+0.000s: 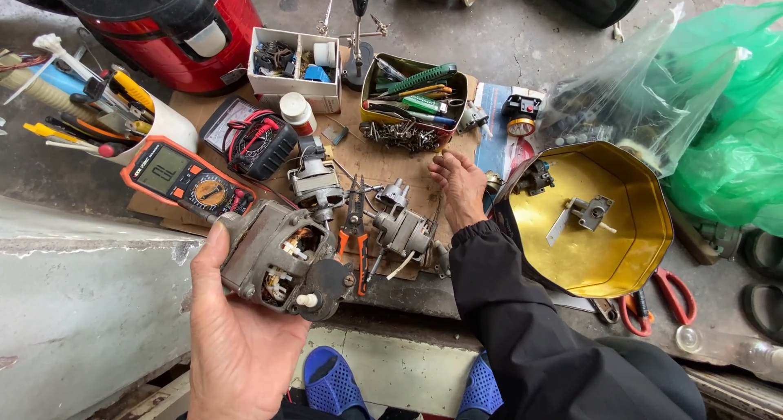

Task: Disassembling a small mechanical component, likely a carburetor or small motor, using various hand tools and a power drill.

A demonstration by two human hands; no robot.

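A person's left hand cradles a grey electric motor assembly from below, palm up, thumb hooked over its left edge and fingers closed behind it, so the motor sits tilted above the palm with its copper windings and a white shaft stub facing the camera. The right hand, in a black sleeve, reaches forward over the cardboard work mat, fingers loosely spread and gripping nothing, their tips just short of a heap of screws. Between the two hands lie orange-handled pliers, and just beside the right wrist rests a second small motor. Left of the held motor, nearly touching it, sits an orange digital multimeter; beyond it, a black case of red test leads. Farther back stand an open tin of hand tools and a white parts box. To the right, an octagonal gold tin holds a metal bracket, with red-handled scissors at its lower edge.
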